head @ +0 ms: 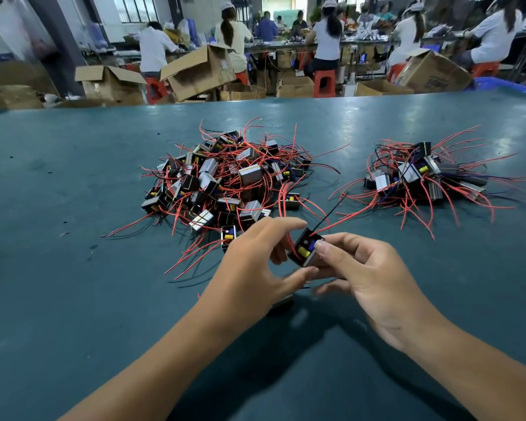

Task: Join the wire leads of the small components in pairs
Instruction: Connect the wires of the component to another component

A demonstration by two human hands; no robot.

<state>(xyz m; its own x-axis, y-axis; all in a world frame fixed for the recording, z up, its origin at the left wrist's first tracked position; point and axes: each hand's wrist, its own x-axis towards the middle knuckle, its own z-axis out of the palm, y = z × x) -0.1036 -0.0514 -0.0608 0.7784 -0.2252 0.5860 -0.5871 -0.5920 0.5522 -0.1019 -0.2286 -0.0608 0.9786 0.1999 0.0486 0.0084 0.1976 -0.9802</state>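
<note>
A scuffed teal surface carries two heaps of small components with red and black wire leads (a large heap near the middle, a smaller heap well apart at the right).

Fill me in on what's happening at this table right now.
A person is working at a green table with bare hands. The right hand pinches one small component with red and black wires coming off it, and the left hand closes in on it from the other side, fingers curled around its near edge. A big pile of components lies just beyond the hands, and a smaller pile sits off to the right. Other workers sit at benches in the background.
</note>
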